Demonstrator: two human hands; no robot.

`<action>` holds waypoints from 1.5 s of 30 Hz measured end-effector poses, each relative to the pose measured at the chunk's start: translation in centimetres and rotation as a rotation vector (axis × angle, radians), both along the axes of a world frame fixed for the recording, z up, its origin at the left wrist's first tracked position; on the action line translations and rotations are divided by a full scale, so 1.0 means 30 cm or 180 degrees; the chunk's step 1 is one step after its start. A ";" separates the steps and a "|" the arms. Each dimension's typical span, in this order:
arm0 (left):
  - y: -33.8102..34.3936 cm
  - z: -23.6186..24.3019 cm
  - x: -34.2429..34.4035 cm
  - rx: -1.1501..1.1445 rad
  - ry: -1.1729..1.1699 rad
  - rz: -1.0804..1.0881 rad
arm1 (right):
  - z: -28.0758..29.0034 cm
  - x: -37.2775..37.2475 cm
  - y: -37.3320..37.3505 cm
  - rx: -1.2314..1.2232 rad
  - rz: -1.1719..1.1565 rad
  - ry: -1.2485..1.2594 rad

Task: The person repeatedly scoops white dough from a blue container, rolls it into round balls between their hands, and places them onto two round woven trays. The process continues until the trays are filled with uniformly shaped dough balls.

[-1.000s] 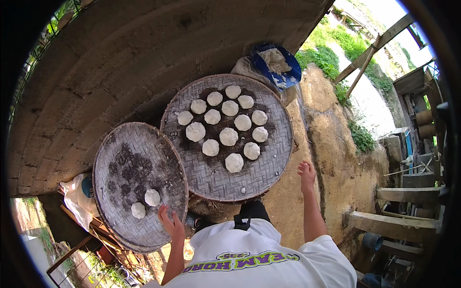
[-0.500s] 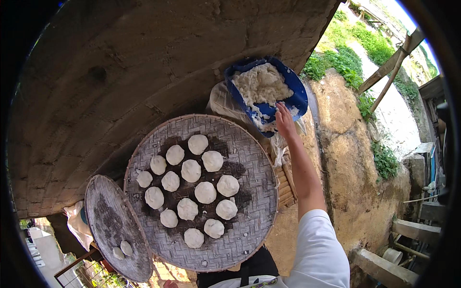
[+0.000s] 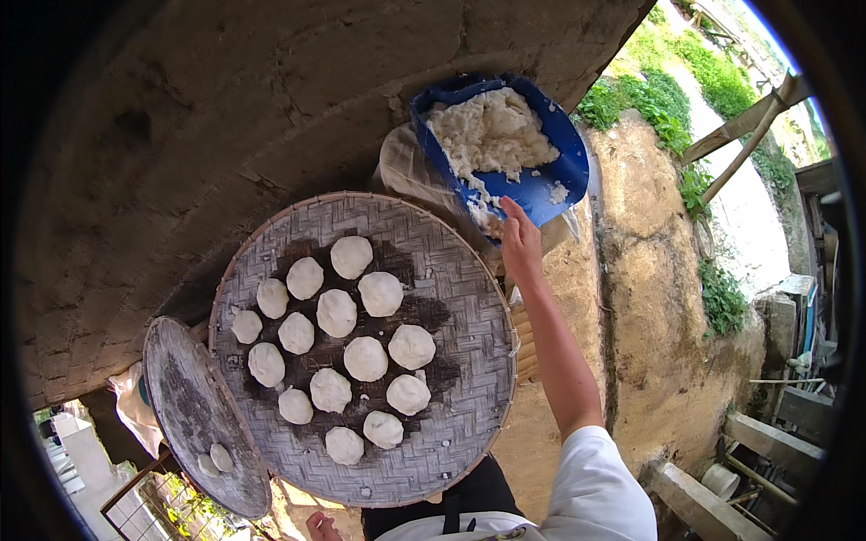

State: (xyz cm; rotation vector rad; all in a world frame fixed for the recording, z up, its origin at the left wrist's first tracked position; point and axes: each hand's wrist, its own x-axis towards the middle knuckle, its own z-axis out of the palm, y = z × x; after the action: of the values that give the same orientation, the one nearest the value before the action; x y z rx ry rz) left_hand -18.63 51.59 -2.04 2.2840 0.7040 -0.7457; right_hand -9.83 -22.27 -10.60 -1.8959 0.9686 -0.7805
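My right hand [image 3: 518, 233] reaches to the lower edge of a blue plastic container [image 3: 555, 149] holding lumpy white dough [image 3: 487, 126]; its fingers are curled, and what they grip is hidden. Below it, a large round woven tray [image 3: 469, 361] carries several white dough balls [image 3: 365, 359] on a darkened middle. A second woven tray [image 3: 176, 379], seen at a slant on the left, bears two dough balls [image 3: 215, 462]. Low at the bottom edge, my left hand [image 3: 323, 527] is partly visible beside the large tray, fingers loosely apart and holding nothing.
A rough block wall [image 3: 198, 108] rises behind the trays. A clear plastic sack [image 3: 408, 164] lies under the container. At right are a stained concrete ledge [image 3: 645, 361], plants, a leaning pole [image 3: 749, 153] and beams [image 3: 771, 442]. A wire grid [image 3: 153, 514] stands at lower left.
The view has swung up toward the container. My right hand went from beside the tray into the container, then shifted slightly down its edge, fingers now more curled. My left hand left the smaller tray.
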 end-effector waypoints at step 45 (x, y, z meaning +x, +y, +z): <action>-2.335 -0.161 0.658 0.0753 -0.3437 -0.6476 | 0.071 -0.165 -0.437 -0.1757 0.2510 0.1280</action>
State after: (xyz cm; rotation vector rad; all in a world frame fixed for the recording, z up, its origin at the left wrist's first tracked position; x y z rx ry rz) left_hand 1.10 -18.46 -6.87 2.3427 -2.2925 0.0956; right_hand -14.78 -35.37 -8.48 -2.7079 0.1373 -0.1877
